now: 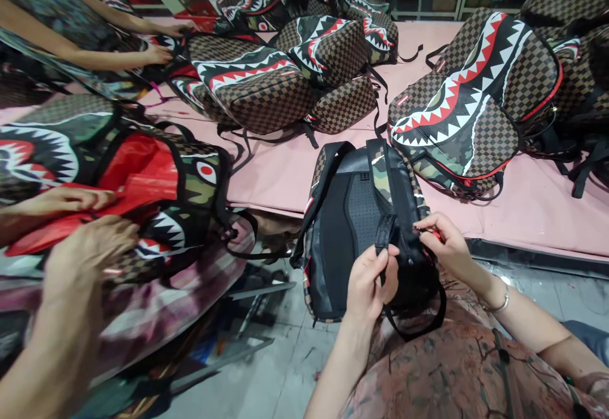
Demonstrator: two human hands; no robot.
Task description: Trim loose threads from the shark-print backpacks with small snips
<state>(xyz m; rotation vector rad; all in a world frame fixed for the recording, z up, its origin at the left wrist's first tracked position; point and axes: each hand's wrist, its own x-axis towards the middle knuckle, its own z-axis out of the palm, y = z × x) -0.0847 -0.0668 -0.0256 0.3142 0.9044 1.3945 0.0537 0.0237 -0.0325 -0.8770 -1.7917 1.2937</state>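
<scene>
A black backpack (328,241) with checkered sides leans on the pink table's edge, its padded back and shoulder straps towards me. My left hand (373,282) is closed around a black strap (386,232) in front of the back panel. At the backpack's right edge, my right hand (442,241) is pinched shut. Something small and red shows between its fingers, too small to name. A bracelet (502,298) circles my right wrist.
Shark-mouth backpacks (457,101) lie on the pink table (271,174), with more (252,82) at its far side. At left, a co-worker's hands (95,241) handle a red-lined backpack (195,184). Another person's arms (114,57) reach in behind.
</scene>
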